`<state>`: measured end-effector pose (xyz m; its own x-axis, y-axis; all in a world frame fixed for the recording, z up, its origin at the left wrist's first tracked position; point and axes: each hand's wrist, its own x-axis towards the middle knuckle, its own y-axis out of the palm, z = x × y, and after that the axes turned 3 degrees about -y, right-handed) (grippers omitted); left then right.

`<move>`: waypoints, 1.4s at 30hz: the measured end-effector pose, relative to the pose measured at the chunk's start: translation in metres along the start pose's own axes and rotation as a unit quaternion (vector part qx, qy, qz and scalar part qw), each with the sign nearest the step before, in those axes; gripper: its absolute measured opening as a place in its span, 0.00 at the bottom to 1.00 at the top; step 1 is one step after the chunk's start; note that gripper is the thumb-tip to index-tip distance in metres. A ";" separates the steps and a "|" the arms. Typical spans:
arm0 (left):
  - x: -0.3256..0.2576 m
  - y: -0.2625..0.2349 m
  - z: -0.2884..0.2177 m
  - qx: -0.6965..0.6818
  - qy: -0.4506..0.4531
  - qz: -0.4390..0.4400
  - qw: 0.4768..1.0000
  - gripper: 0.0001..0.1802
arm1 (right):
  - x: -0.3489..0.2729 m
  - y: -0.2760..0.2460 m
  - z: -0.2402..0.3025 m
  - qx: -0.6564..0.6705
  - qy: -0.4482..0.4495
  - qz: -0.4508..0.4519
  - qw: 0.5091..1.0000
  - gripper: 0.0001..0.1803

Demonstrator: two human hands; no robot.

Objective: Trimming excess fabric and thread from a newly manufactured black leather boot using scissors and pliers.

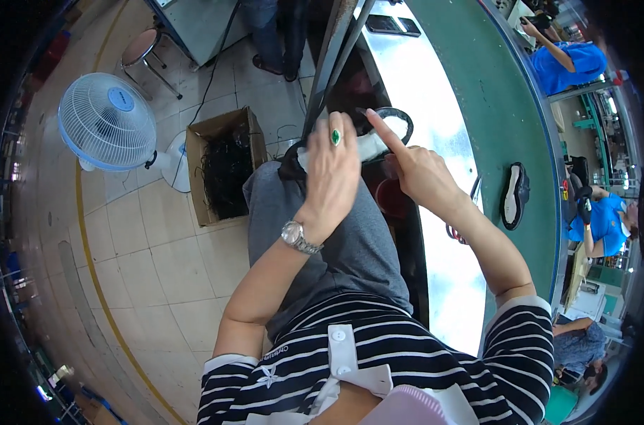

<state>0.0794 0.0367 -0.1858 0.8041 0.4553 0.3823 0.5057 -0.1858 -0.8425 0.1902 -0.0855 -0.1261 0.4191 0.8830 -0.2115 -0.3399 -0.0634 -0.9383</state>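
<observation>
A black shoe (370, 146) with a white inside lies across my lap and the bench edge, its far end over the metal top. My left hand (330, 170), wearing a green-stoned ring and a watch, is over the shoe's near end. Motion blurs its fingers, so their grip is unclear. My right hand (425, 173) is at the shoe's right side. Its index finger stretches across the white part, while the thumb and other fingers bend in against the shoe's edge. Red-handled scissors (455, 232) lie partly under my right forearm.
Another black shoe (515, 196) with a white sole sits on the green belt (481, 92). A phone (393, 25) lies on the metal bench top (446, 297). On the floor at left stand a cardboard box (203, 202) of black strands and a fan (107, 122). Co-workers are across the belt.
</observation>
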 end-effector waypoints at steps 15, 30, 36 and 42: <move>-0.034 0.018 0.021 0.051 0.118 -0.053 0.990 0.24 | 0.001 -0.006 0.033 0.015 -0.071 -0.057 0.996 0.43; -0.034 0.010 0.022 -0.053 0.065 -0.114 0.990 0.32 | 0.004 0.028 0.040 0.012 0.010 -0.048 0.999 0.45; -0.030 -0.026 0.034 0.040 0.004 0.031 0.999 0.37 | 0.002 0.017 0.053 0.130 -0.072 -0.232 0.961 0.43; -0.032 -0.024 0.044 -0.003 0.015 0.000 1.000 0.35 | 0.010 0.009 0.054 0.038 -0.056 -0.063 0.996 0.44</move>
<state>0.0285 0.0647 -0.1946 0.8131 0.4282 0.3944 0.5081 -0.1914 -0.8397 0.1464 -0.0520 -0.1221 0.3673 0.9282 -0.0584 -0.3551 0.0820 -0.9312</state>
